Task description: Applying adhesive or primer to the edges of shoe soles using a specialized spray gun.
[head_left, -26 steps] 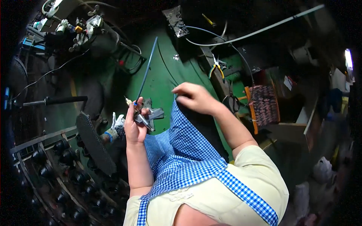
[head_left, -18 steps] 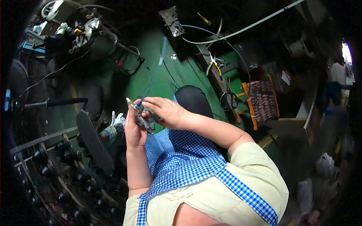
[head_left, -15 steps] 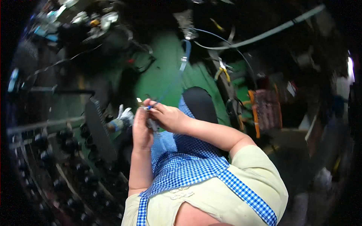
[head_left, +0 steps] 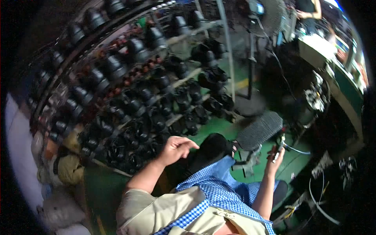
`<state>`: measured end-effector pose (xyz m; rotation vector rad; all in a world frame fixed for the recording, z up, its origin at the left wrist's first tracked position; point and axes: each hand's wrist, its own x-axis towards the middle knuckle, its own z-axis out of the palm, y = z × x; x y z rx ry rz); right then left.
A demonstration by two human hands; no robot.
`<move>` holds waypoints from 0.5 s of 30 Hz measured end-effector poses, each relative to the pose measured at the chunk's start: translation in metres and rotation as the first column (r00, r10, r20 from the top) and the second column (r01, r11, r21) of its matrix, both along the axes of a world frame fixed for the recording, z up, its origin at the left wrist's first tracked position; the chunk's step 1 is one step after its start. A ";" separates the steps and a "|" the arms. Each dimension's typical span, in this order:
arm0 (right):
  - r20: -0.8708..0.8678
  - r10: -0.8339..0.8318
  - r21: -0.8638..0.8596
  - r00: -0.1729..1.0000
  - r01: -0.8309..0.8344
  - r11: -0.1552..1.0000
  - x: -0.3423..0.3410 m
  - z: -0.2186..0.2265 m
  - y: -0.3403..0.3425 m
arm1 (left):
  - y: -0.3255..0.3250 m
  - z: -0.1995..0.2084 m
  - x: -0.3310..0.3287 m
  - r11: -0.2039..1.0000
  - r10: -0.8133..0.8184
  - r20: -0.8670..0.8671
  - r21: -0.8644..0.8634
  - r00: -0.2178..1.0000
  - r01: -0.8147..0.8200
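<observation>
My left hand [head_left: 177, 150] is raised in front of the rack at the left, its fingers loosely bent and pointing right, with nothing visible in them. Off to the right, my right hand [head_left: 273, 161] grips a slim silvery metal tool [head_left: 278, 153] that stands upright. A thin blue hose [head_left: 298, 150] runs away from the tool's upper end. Its exact kind is too small to make out. Beneath the hands lies my blue checked apron [head_left: 219, 172].
A multi-level rack [head_left: 188, 76] of black, shiny, shoe-like items fills the left and far side. A pedestal fan [head_left: 266, 17] stands beyond it. Near my knees is a grey textured pad [head_left: 260, 131]. A bench [head_left: 319, 49] and another person [head_left: 309, 11] are at the far right.
My view has swung left toward the rack. My hands, together half a second ago, are now far apart; the tool with the blue hose is in the right one.
</observation>
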<state>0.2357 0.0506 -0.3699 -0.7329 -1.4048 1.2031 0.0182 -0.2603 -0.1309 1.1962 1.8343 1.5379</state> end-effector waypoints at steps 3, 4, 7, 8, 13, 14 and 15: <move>0.034 0.062 -0.105 0.998 -0.058 0.993 -0.011 -0.003 0.020 | -0.056 0.030 -0.018 0.972 0.231 -0.131 0.065 0.964 -0.224; 0.068 0.043 -0.091 0.997 -0.037 0.995 -0.011 -0.016 0.033 | -0.065 0.041 -0.020 0.957 0.290 -0.208 0.090 0.934 -0.277; 0.083 -0.115 0.239 0.990 0.092 0.967 -0.024 -0.045 0.059 | -0.088 0.075 -0.030 0.874 0.484 -0.399 0.260 0.779 -0.410; 0.029 -0.063 0.147 0.998 0.058 0.987 -0.027 -0.045 0.058 | -0.093 0.093 -0.030 0.840 0.542 -0.432 0.290 0.721 -0.458; 0.236 -0.027 0.027 0.971 0.021 0.999 -0.021 -0.017 0.055 | -0.145 0.173 -0.074 0.569 0.746 -0.666 0.654 -0.023 -0.499; 0.203 -0.010 0.007 0.979 0.009 1.000 -0.021 -0.021 0.057 | -0.165 0.198 -0.091 0.519 0.701 -0.659 0.734 -0.273 -0.438; 0.173 0.003 -0.014 0.985 0.000 1.000 -0.022 -0.021 0.060 | -0.187 0.224 -0.108 0.486 0.619 -0.603 0.797 -0.503 -0.359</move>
